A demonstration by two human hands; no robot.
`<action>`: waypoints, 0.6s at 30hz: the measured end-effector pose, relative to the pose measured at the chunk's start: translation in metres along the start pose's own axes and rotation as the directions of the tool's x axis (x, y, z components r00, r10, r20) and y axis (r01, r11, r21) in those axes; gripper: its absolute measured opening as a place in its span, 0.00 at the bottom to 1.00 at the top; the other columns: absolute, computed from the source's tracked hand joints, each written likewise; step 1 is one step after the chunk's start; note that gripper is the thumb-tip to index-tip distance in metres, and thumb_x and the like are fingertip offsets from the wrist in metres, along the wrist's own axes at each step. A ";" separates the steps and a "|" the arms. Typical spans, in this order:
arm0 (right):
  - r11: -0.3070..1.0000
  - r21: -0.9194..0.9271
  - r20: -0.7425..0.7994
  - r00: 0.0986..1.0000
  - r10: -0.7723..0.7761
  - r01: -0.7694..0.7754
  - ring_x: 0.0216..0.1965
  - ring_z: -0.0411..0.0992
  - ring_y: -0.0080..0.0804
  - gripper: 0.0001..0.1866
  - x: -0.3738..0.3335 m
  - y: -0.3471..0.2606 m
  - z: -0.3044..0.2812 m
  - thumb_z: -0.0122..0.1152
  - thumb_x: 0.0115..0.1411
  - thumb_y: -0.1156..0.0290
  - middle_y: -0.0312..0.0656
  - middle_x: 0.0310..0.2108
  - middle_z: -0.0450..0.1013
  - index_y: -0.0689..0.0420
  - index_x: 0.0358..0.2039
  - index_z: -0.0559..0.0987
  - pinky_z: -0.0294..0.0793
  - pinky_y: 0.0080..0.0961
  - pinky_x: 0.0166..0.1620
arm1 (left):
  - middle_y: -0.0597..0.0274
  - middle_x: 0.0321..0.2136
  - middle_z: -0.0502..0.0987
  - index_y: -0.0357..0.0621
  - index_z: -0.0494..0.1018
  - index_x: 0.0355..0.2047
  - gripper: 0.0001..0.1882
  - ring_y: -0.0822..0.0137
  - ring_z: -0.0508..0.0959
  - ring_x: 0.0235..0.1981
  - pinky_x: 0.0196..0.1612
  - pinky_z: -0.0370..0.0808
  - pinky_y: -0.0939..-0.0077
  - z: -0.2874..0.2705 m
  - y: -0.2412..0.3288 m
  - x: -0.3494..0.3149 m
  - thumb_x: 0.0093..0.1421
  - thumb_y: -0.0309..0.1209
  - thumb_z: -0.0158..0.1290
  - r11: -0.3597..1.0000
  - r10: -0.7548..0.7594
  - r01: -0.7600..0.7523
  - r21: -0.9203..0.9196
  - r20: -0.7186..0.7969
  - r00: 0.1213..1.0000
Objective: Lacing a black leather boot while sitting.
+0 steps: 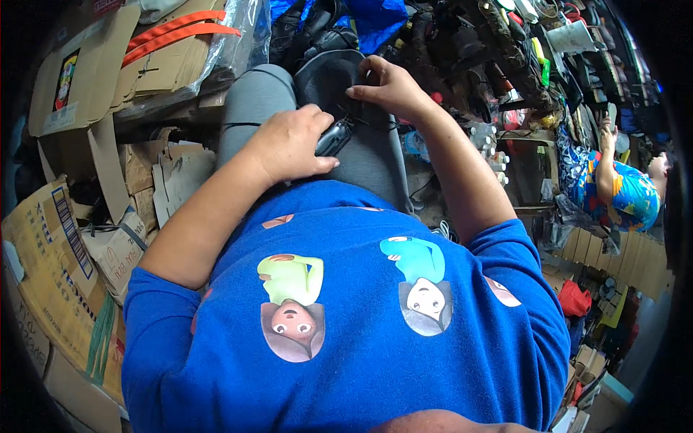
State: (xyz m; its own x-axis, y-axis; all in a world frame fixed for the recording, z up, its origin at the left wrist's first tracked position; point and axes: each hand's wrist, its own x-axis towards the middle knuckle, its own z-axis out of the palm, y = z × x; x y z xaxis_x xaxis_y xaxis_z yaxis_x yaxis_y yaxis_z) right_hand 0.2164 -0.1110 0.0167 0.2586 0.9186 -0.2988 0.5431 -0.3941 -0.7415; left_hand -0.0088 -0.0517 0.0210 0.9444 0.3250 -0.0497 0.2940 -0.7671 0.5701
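Observation:
My left hand (292, 141) lies over my lap, its fingers curled round a small shiny black object (333, 138) whose kind I cannot make out. A few thin dark strands show at that object's upper end. Farther out, my right hand (395, 88) has its thumb and fingers bent at the edge of a dark grey, curved piece (325, 76) resting between my knees. Whatever sits between those fingertips is too small to tell. Grey cloth (260, 94) covers my legs under both hands.
Flattened cardboard (94, 65) with orange-red strips (173, 32) lies at the far left, and more cardboard boxes (65, 267) stand beside me. Shelves crowded with shoes (599, 65) run along the right. Another person (621, 187) sits at the right. Small bottles (491, 155) stand nearby.

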 end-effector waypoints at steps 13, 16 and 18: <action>0.921 -0.215 0.145 0.943 -0.299 0.325 0.25 0.72 0.48 0.16 -0.041 -0.002 0.000 0.59 0.54 0.58 0.53 0.23 0.72 0.61 0.26 0.78 0.70 0.36 0.29 | 0.51 0.49 0.67 0.40 0.64 0.49 0.26 0.53 0.67 0.53 0.57 0.63 0.66 0.037 -0.032 0.086 0.52 0.33 0.59 0.949 0.048 -0.148 -0.278 -0.338 0.940; 0.897 -0.307 0.227 0.940 -0.256 0.318 0.20 0.58 0.23 0.13 -0.053 -0.009 -0.010 0.59 0.57 0.68 0.35 0.15 0.62 0.64 0.21 0.71 0.62 0.28 0.25 | 0.51 0.48 0.67 0.40 0.65 0.49 0.27 0.54 0.67 0.52 0.57 0.63 0.66 0.040 -0.039 0.090 0.51 0.35 0.60 0.938 0.071 -0.184 -0.294 -0.357 0.931; 0.958 -0.071 0.168 0.950 -0.264 0.279 0.18 0.63 0.30 0.17 -0.072 -0.006 -0.023 0.60 0.55 0.65 0.46 0.16 0.65 0.65 0.19 0.70 0.64 0.32 0.25 | 0.51 0.48 0.67 0.40 0.66 0.48 0.26 0.54 0.67 0.52 0.56 0.64 0.66 0.041 -0.045 0.091 0.51 0.35 0.60 0.950 0.030 -0.133 -0.283 -0.341 0.940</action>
State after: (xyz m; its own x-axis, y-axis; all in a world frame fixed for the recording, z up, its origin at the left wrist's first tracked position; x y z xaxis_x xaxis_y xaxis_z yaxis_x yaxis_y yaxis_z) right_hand 0.2128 -0.1756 0.0565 -0.0327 0.9815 -0.1889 0.6491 -0.1228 -0.7507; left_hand 0.0697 -0.0106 -0.0424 0.8459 0.4712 0.2499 0.1123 -0.6153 0.7803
